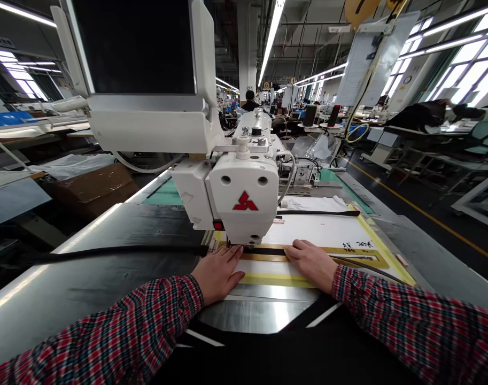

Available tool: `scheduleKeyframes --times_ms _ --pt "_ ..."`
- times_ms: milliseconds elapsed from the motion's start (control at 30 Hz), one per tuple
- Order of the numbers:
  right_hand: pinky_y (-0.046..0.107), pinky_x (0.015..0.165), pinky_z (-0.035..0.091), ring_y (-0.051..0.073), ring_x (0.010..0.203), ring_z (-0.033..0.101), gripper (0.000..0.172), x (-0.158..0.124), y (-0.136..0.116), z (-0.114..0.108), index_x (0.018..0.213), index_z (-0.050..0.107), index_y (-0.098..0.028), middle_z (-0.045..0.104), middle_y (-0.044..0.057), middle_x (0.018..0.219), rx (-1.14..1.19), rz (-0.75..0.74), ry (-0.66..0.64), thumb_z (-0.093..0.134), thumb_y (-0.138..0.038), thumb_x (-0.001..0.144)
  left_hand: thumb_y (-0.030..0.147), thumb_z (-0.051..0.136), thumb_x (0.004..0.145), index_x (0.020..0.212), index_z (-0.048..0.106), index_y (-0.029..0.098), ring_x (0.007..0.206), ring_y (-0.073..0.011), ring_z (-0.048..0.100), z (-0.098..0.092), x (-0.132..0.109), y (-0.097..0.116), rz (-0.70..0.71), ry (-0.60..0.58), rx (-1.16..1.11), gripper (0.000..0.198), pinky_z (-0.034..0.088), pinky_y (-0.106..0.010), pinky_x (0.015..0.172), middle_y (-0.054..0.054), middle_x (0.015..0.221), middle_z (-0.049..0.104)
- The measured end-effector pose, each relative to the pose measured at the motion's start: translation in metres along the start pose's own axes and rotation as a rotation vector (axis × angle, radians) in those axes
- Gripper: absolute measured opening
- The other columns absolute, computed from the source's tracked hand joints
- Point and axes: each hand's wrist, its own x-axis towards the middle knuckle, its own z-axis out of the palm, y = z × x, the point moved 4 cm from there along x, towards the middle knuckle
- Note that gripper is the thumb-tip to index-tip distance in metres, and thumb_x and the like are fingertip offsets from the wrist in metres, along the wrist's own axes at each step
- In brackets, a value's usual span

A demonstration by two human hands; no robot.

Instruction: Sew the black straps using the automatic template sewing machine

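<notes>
The left grip point(218, 275) and right grip point(311, 263) lay spread and pressed flat, pinching nothing, on a black strap point(263, 251) across a yellow-edged white template point(308, 231) on the metal table point(87, 280); they apparently kept it straight beneath the sewing head point(244, 200).

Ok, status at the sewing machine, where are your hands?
Left hand, right hand flat on white pattern template. Black strip across it, under Mitsubishi sewing head.
</notes>
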Motion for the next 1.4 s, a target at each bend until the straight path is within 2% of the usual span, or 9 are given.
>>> scheduleKeyframes --times_ms 467,700,833,933,1033,1133,1233,1333,1400 --pt "0.034 0.071 0.038 0.021 0.081 0.041 0.017 0.033 -0.016 -0.004 0.087 0.061 -0.011 0.052 0.009 0.091 0.045 -0.053 0.004 0.046 -0.017 0.092 0.041 0.035 0.092 0.131 0.041 0.006 0.128 -0.0259 0.033 -0.004 -0.024 -0.034 0.047 0.037 -0.021 0.053 0.031 -0.040 0.103 -0.015 0.136 0.038" --pt "0.034 0.068 0.037 0.022 0.080 0.041 0.017 0.048 -0.026 -0.008 0.085 0.063 -0.011 0.052 0.009 0.087 0.058 -0.062 0.021 0.047 -0.015 0.090 0.039 0.036 0.092 0.136 0.034 0.010 0.130 -0.0239 0.029 -0.007 -0.036 -0.049 0.051 0.020 -0.044 0.053 0.029 -0.040 0.106 -0.012 0.141 0.030" --pt "0.034 0.069 0.038 0.022 0.082 0.043 0.017 0.056 -0.031 -0.010 0.093 0.062 -0.009 0.053 0.010 0.088 0.070 -0.059 0.051 0.045 -0.011 0.090 0.039 0.036 0.092 0.136 0.033 0.009 0.130 -0.0236 0.028 -0.007 -0.038 -0.054 0.057 0.019 -0.057 0.053 0.028 -0.038 0.106 -0.012 0.141 0.030" --pt "0.031 0.069 0.040 0.021 0.084 0.046 0.020 0.056 -0.019 -0.011 0.097 0.062 -0.009 0.055 0.009 0.089 0.186 -0.034 0.058 0.044 -0.008 0.089 0.038 0.036 0.092 0.135 0.035 0.008 0.130 -0.0233 0.029 -0.006 -0.037 -0.057 0.067 0.011 -0.031 0.052 0.029 -0.037 0.106 -0.013 0.141 0.030" --pt "0.025 0.067 0.041 0.017 0.079 0.052 0.023 0.044 0.012 -0.010 0.096 0.066 -0.013 0.059 0.006 0.085 0.488 0.084 -0.008 0.048 -0.004 0.084 0.037 0.037 0.092 0.132 0.038 0.006 0.128 -0.0242 0.032 -0.008 -0.038 -0.057 0.063 -0.012 0.003 0.051 0.032 -0.038 0.104 -0.015 0.139 0.033" --pt "0.022 0.068 0.043 0.015 0.074 0.057 0.024 0.022 0.045 -0.004 0.094 0.069 -0.015 0.063 0.004 0.082 0.742 0.254 -0.046 0.052 -0.005 0.081 0.033 0.041 0.090 0.127 0.045 0.008 0.125 -0.0261 0.037 -0.018 -0.039 -0.040 0.024 -0.012 0.030 0.045 0.036 -0.040 0.102 -0.016 0.135 0.040" --pt "0.022 0.067 0.043 0.016 0.074 0.058 0.023 0.009 0.057 -0.001 0.092 0.070 -0.016 0.064 0.004 0.082 0.616 0.354 -0.017 0.051 -0.007 0.081 0.027 0.041 0.088 0.129 0.042 0.011 0.124 -0.0232 0.038 -0.030 -0.025 0.003 0.081 0.006 -0.084 0.044 0.038 -0.037 0.100 -0.013 0.136 0.040" --pt "0.025 0.064 0.040 0.018 0.073 0.057 0.022 0.007 0.051 -0.002 0.085 0.070 -0.014 0.062 0.007 0.076 0.436 0.384 -0.006 0.049 -0.007 0.083 0.023 0.038 0.089 0.132 0.035 0.006 0.127 -0.0226 0.034 -0.032 0.012 0.047 0.121 0.076 -0.195 0.047 0.036 -0.037 0.103 -0.017 0.138 0.035" --pt "0.025 0.064 0.039 0.019 0.075 0.055 0.021 0.007 0.045 -0.004 0.082 0.069 -0.015 0.060 0.007 0.076 0.408 0.363 -0.010 0.050 -0.008 0.083 0.019 0.036 0.088 0.129 0.036 0.003 0.127 -0.0246 0.034 -0.024 0.040 0.061 0.059 0.150 -0.203 0.043 0.036 -0.040 0.103 -0.020 0.135 0.038"
